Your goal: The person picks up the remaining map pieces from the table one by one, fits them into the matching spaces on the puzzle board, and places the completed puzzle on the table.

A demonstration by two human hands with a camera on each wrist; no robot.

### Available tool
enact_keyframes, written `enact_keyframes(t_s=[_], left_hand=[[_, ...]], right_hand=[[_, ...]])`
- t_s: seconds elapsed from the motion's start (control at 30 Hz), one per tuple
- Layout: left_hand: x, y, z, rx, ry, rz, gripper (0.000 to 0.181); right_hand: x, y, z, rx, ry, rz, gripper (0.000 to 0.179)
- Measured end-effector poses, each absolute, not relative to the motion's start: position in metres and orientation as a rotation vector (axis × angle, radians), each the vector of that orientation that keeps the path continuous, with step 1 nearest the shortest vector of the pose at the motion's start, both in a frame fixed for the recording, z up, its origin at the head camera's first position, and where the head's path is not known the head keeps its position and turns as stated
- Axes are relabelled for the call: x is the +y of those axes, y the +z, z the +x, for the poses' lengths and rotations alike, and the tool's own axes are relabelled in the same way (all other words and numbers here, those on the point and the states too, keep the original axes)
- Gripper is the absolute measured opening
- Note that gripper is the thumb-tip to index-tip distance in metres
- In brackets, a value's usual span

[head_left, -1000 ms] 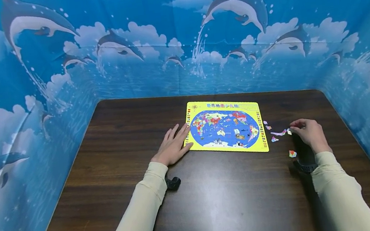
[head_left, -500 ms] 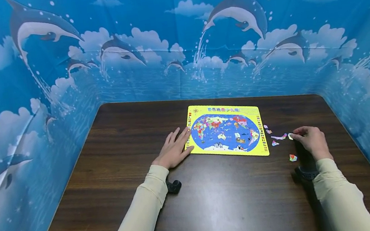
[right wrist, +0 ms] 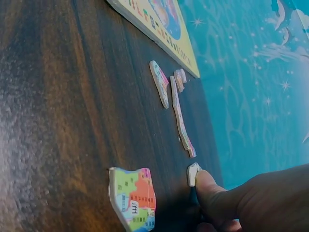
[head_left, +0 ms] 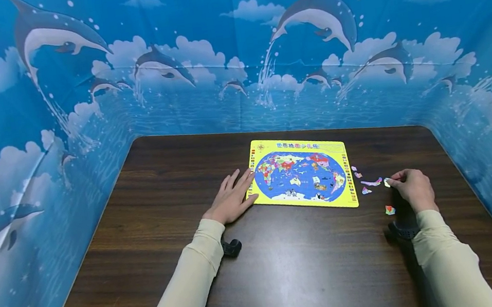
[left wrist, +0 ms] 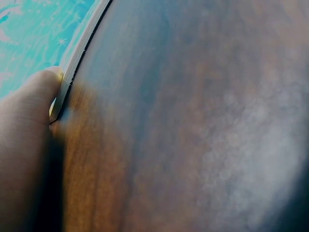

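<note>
A yellow-bordered world map puzzle board (head_left: 304, 203) lies flat on the table in the head view. My left hand (head_left: 229, 197) rests at its left edge, fingers spread and straight. The left wrist view shows only the thumb (left wrist: 36, 94) on the board's rim (left wrist: 72, 67). Right of the board, my right hand (head_left: 415, 188) pinches a small pale puzzle piece (right wrist: 193, 174) between thumb and finger, low over the table. Near it lie a long thin puzzle piece (right wrist: 179, 118), a narrow pointed piece (right wrist: 159, 83) and a red, green and yellow piece (right wrist: 135, 198).
Two small puzzle pieces (head_left: 358, 175) lie close to the board's right edge. The dark wooden table (head_left: 289, 272) ends at a blue dolphin-print curtain (head_left: 213, 49) behind and at both sides. Each wrist wears a black strap (head_left: 406, 232).
The head view has tilted slightly, so the table sits lower in it. My right wrist and forearm have shifted a little left, with the pale piece still pinched. The left hand stays on the board.
</note>
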State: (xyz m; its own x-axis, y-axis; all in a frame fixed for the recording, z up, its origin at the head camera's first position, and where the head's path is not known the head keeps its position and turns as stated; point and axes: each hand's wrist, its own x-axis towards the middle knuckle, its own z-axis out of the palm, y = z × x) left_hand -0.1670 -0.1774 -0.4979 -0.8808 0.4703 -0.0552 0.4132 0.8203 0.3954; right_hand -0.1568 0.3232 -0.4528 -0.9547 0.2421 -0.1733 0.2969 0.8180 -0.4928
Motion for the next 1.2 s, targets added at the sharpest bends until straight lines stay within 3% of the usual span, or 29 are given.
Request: enact_keyframes(t_s=[0.37, 0.67, 1.2], left_hand=[[-0.176, -0.492, -0.163, 2.851, 0.564, 0.686, 0.071], [-0.174, -0.489, -0.164, 2.851, 0.535, 0.682, 0.072], [-0.175, -0.491, -0.166, 2.849, 0.555, 0.693, 0.072]], right_hand=[[0.322, -0.454, -0.157, 2.933, -0.867, 0.353, 0.030], [0.322, -0.445, -0.163, 2.806, -0.952, 0.334, 0.039], [0.264, -0.419, -0.186, 2.568, -1.026, 0.145, 0.051]])
